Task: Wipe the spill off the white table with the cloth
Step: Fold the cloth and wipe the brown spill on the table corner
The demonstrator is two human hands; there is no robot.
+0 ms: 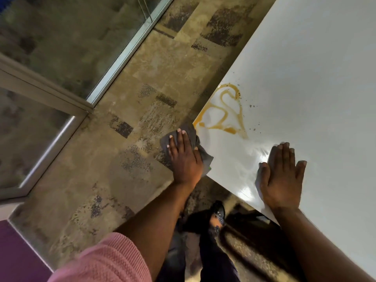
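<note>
white table (pixel 317 82) seen from above, with an amber spill (pixel 221 112) of looping streaks near its corner edge and dark specks scattered just beside it. left hand (pixel 184 157), fingers spread, presses a dark grey cloth (pixel 188 132) over the table's edge, just short of the spill. right hand (pixel 281 178) lies flat and released on the table, grasping nothing, near the spill.
</note>
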